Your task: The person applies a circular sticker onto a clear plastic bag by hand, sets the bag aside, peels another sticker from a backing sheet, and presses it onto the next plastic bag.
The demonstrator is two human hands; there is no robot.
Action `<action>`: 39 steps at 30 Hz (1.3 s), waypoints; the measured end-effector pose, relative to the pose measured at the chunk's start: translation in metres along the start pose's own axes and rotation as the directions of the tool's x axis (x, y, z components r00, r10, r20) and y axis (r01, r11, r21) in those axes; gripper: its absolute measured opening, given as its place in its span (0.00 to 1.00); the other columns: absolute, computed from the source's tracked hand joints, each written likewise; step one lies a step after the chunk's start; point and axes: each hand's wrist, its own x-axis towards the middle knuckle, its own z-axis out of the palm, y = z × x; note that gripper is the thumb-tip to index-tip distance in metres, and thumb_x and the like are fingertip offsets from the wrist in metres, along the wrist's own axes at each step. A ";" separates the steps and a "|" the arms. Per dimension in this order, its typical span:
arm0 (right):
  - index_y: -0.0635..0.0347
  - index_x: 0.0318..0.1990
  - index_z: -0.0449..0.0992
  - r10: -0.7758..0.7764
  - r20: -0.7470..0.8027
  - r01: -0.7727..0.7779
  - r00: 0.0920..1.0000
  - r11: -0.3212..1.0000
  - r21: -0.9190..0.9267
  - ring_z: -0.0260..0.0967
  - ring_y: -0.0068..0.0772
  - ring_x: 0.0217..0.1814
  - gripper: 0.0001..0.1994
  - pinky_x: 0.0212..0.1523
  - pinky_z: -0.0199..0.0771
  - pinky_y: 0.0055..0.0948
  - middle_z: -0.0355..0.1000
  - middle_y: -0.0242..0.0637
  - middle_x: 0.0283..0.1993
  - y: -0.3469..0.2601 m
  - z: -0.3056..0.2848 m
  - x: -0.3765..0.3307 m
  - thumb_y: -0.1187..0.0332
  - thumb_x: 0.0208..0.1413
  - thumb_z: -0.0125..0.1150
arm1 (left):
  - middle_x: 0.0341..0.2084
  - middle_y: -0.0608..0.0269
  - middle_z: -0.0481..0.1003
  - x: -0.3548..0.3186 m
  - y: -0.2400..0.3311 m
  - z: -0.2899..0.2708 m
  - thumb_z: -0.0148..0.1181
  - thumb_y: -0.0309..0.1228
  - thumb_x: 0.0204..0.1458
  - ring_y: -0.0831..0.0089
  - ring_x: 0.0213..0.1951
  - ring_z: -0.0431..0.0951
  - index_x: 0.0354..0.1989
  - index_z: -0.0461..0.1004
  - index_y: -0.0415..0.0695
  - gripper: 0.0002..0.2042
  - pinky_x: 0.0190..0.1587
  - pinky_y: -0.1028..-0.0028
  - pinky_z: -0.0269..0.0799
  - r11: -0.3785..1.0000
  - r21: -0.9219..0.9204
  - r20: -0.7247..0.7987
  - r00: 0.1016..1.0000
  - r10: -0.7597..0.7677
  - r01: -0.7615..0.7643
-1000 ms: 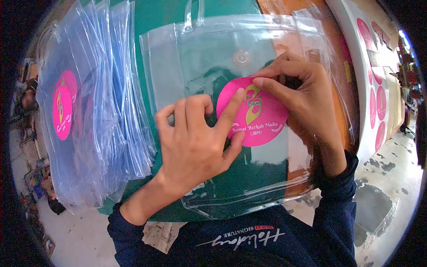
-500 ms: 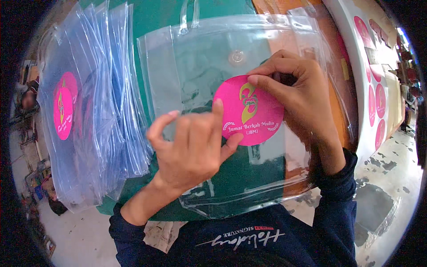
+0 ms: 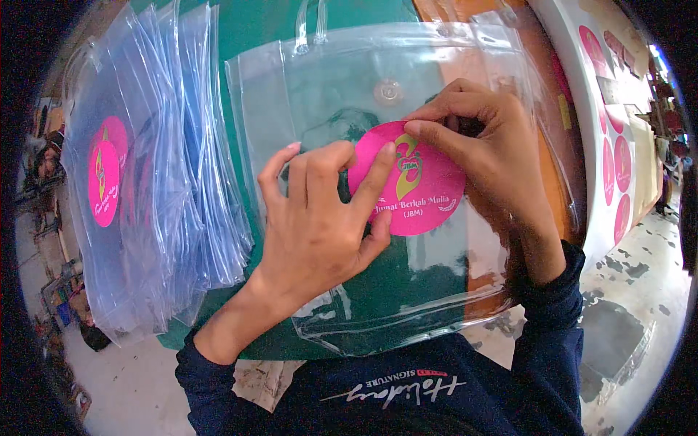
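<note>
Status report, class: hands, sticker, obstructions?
Right hand pinching pink sticker at top. Left hand spread, index finger over it. Sticker over clear bag. Bag stack left, not blocking.

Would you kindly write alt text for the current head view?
The left hand touches a round pink sticker while the right hand pinches its upper edge, over a clear bag on a table. More clear bags are to the left, a sheet of pink stickers to the right.

Green-topped worktable, orange-brown wooden section at its right, pale floor mottled with dark patches, clutter at far left, bright light at far right.
</note>
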 end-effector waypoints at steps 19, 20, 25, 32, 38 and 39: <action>0.63 0.27 0.80 -0.028 0.039 0.025 0.999 0.997 0.070 0.70 0.32 0.24 0.09 0.28 0.68 0.28 0.73 0.42 0.25 0.007 -0.003 0.005 0.65 0.42 0.64 | 0.41 0.62 0.59 0.007 0.014 0.004 0.57 0.29 0.42 0.63 0.49 0.58 0.54 0.69 0.69 0.27 0.55 0.53 0.48 0.990 -0.060 0.133 0.982 0.131 -0.124; 0.63 0.27 0.80 -0.037 0.042 0.035 0.998 0.998 0.054 0.70 0.32 0.24 0.09 0.28 0.68 0.28 0.73 0.42 0.24 0.007 -0.003 0.005 0.65 0.42 0.64 | 0.41 0.62 0.58 0.007 0.015 0.004 0.56 0.28 0.42 0.63 0.50 0.57 0.54 0.68 0.70 0.28 0.55 0.52 0.47 0.991 -0.048 0.159 0.978 0.134 -0.128; 0.63 0.27 0.80 -0.028 0.049 0.030 0.998 0.999 -0.041 0.71 0.33 0.25 0.09 0.28 0.69 0.28 0.73 0.43 0.24 0.004 -0.006 0.004 0.65 0.42 0.64 | 0.42 0.61 0.58 0.007 0.016 0.004 0.53 0.27 0.43 0.63 0.50 0.57 0.55 0.68 0.71 0.28 0.55 0.52 0.47 0.986 -0.042 0.147 0.975 0.167 -0.163; 0.64 0.28 0.80 -0.016 0.051 0.014 0.999 0.999 0.041 0.71 0.33 0.25 0.10 0.29 0.69 0.28 0.73 0.43 0.25 0.005 -0.005 0.006 0.65 0.42 0.64 | 0.42 0.61 0.59 0.008 0.017 0.009 0.49 0.26 0.45 0.63 0.52 0.57 0.53 0.69 0.69 0.26 0.55 0.53 0.47 0.971 -0.102 0.098 0.969 0.226 -0.216; 0.64 0.28 0.80 -0.031 0.066 0.031 0.997 1.000 0.003 0.72 0.33 0.26 0.10 0.30 0.70 0.28 0.74 0.43 0.26 0.006 -0.006 0.006 0.66 0.43 0.64 | 0.40 0.62 0.61 0.010 0.018 0.010 0.49 0.27 0.44 0.65 0.49 0.59 0.52 0.70 0.63 0.24 0.54 0.55 0.47 0.978 -0.110 0.078 0.979 0.189 -0.180; 0.64 0.27 0.80 -0.035 0.066 0.035 0.997 0.999 0.013 0.72 0.33 0.26 0.10 0.30 0.70 0.28 0.74 0.43 0.27 0.006 -0.006 0.006 0.66 0.43 0.64 | 0.39 0.64 0.62 0.011 0.017 0.010 0.48 0.28 0.45 0.68 0.46 0.62 0.52 0.70 0.59 0.23 0.53 0.58 0.48 0.971 -0.129 0.047 0.977 0.209 -0.201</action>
